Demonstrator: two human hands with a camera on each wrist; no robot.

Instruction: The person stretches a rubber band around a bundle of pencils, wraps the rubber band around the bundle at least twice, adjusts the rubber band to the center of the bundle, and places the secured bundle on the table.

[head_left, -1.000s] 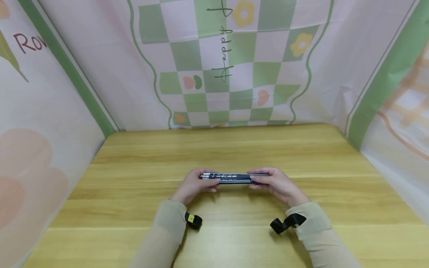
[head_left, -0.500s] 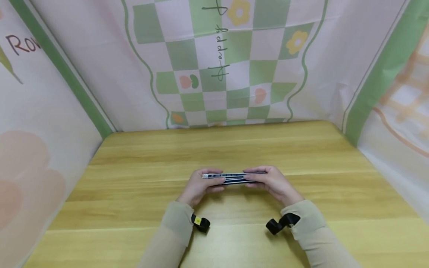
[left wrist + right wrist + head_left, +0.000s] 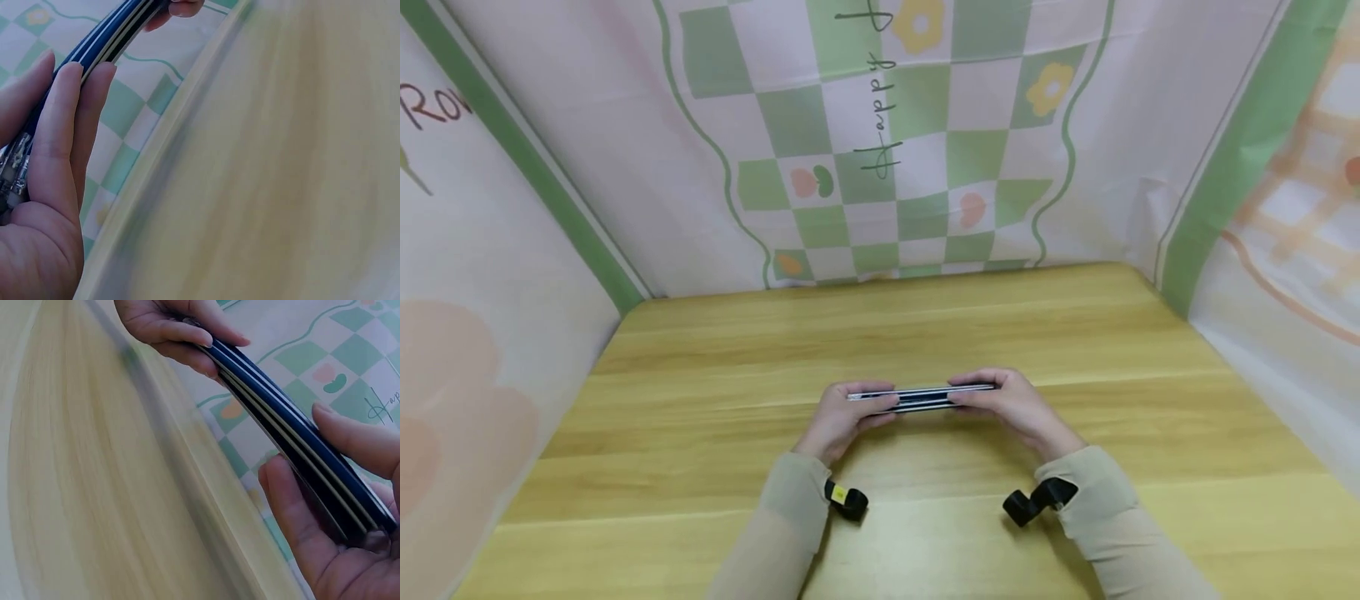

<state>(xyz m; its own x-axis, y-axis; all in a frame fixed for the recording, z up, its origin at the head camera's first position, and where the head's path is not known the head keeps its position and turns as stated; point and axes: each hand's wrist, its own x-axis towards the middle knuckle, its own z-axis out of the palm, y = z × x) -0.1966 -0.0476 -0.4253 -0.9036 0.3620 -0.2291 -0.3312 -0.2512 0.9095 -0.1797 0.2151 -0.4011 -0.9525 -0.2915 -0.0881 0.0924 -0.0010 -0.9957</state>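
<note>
A bundle of dark blue pencils with pale stripes lies level between both hands, raised over the wooden table. My left hand grips its left end, thumb on the near side and fingers on the far side. Silver ferrules show at that end in the left wrist view, against the palm. The other end is held by my right hand, between thumb and fingers. In the right wrist view the pencils run side by side from the left hand into the right palm.
The wooden table spreads out on all sides of the hands. A cloth with green checks hangs behind its far edge, and printed cloths flank both sides. Each wrist carries a black strap.
The left hand has shifted right along the bundle, and the hands sit slightly closer together. The pencils have turned, so their printing and silver ends show less. The head view has swung slightly right.
</note>
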